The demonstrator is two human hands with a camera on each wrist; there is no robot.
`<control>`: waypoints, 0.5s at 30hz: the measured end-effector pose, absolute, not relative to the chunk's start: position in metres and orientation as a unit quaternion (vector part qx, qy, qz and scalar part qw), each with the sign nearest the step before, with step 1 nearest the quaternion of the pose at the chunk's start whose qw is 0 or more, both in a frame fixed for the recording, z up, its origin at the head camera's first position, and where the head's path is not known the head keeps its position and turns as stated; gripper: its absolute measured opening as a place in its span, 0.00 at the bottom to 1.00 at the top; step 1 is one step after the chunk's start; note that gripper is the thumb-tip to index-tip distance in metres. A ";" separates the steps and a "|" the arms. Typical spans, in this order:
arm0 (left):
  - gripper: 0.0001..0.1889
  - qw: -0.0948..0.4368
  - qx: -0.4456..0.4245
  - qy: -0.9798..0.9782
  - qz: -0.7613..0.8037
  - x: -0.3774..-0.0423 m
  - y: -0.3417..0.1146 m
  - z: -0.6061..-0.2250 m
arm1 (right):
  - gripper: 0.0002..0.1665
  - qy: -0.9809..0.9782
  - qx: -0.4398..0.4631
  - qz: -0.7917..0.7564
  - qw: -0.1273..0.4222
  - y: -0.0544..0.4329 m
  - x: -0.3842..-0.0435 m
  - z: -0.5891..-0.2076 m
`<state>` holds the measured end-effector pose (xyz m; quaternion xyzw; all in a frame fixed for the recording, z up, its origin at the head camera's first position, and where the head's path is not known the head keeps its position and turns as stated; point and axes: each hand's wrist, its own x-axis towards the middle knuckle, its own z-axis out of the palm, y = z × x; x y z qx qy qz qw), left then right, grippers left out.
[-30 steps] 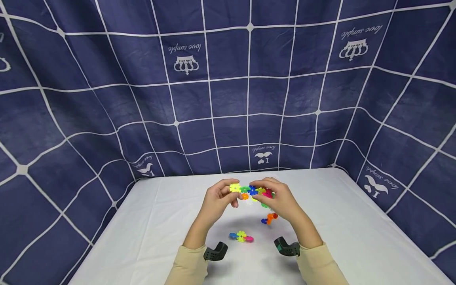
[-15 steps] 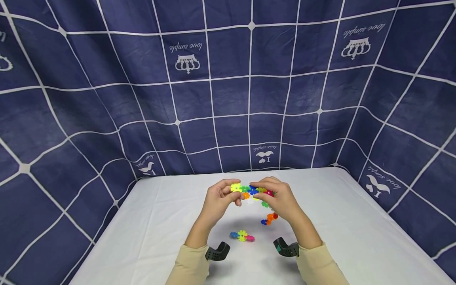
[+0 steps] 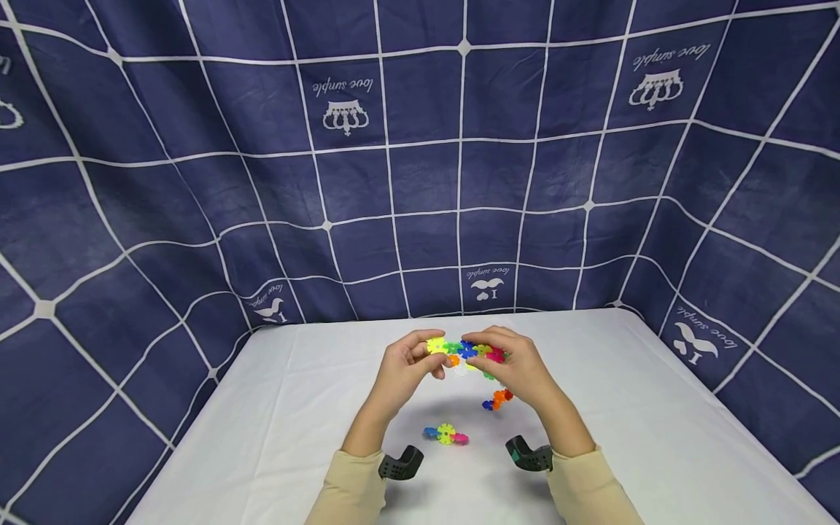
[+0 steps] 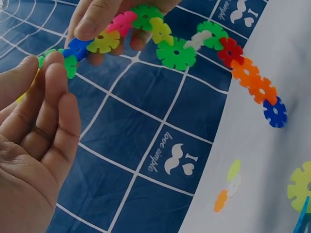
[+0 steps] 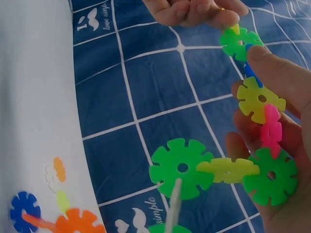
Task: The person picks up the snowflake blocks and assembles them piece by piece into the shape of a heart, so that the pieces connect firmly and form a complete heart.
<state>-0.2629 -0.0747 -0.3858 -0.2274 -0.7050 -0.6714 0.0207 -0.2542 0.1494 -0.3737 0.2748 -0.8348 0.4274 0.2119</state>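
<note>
A chain of interlocking plastic snowflake discs is held up above the table between both hands. My left hand (image 3: 402, 370) pinches the yellow disc (image 3: 436, 345) at its left end between thumb and fingers. My right hand (image 3: 516, 364) pinches the blue disc (image 3: 467, 350) further along. Between them sits a green disc (image 5: 238, 42), joined to both neighbours. Past the right hand the chain runs through yellow, pink (image 5: 272, 131) and green discs. It then hangs through red (image 4: 230, 52) and orange discs to a blue one (image 4: 275, 112) at its loose end.
A short joined piece with blue, yellow and pink discs (image 3: 446, 434) lies on the white-covered table (image 3: 295, 423), nearer the person. Another, of orange, white and yellow discs (image 4: 234, 182), lies farther back, beneath the hands. A blue checked curtain (image 3: 420, 182) stands behind the table.
The loose end of the chain has swayed slightly. Both hands keep the same hold and hardly move.
</note>
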 end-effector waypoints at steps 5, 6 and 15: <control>0.21 0.027 -0.235 -0.714 -0.659 -0.262 -0.077 -0.384 | 0.22 -0.837 0.275 0.427 0.203 0.150 -0.255 -0.374; 0.21 0.027 -0.236 -0.714 -0.658 -0.262 -0.078 -0.383 | 0.22 -0.837 0.275 0.428 0.203 0.151 -0.255 -0.374; 0.24 0.036 -0.229 -0.715 -0.660 -0.266 -0.084 -0.386 | 0.22 -0.840 0.259 0.435 0.196 0.153 -0.254 -0.372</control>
